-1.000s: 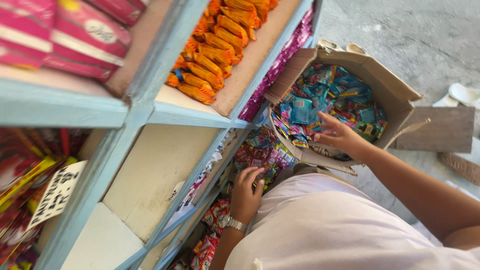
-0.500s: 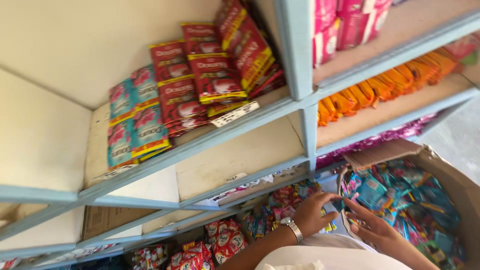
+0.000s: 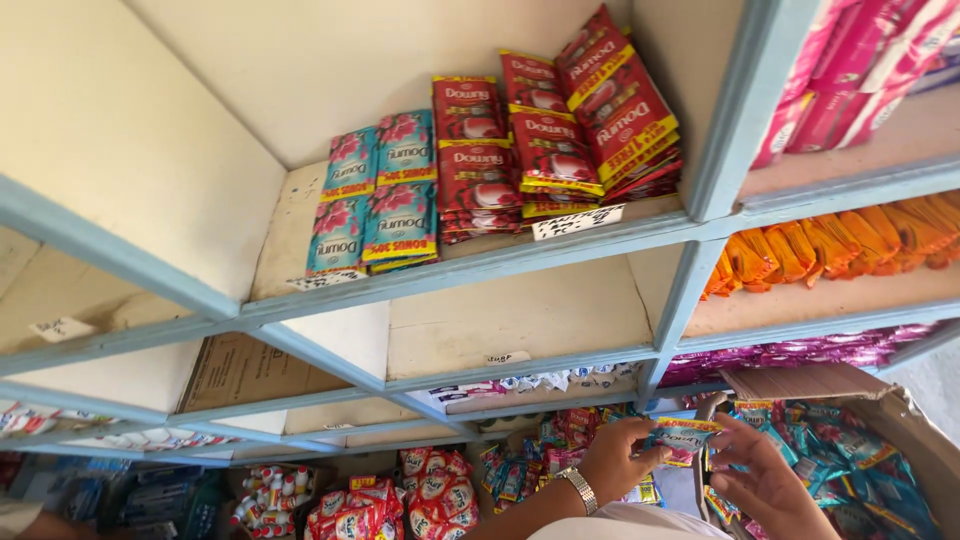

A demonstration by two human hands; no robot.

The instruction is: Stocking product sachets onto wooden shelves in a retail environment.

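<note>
**A:** What has moved since half a second ago?

**B:** The view has tilted up a little, so more of the pale blue shelving (image 3: 690, 275) fills it. Both hands have come together low in the picture. The left hand (image 3: 612, 457), with a metal wristwatch (image 3: 578, 489), and the right hand (image 3: 765, 480) now hold a small teal sachet (image 3: 682, 436) between them; before, they were apart beside the box.

**A:** How are the fingers set?

**B:** The left fingers pinch the sachet's left edge. The right fingers are loosely curled, their tips touching its right edge.

**A:** Where is the sachet?

**B:** Just in front of the lowest shelves, beside the open cardboard box (image 3: 905, 415), which is full of similar teal sachets.

**A:** And the room?

**B:** A shop shelf with cream boards. Red sachets (image 3: 545, 140) and teal-pink sachets (image 3: 375, 195) lie on an upper shelf, orange packets (image 3: 840, 245) at right, pink packs (image 3: 860, 75) above them. The middle compartment holds only a small paper label (image 3: 507, 357). Red snack packets (image 3: 435, 495) sit at the bottom.
</note>
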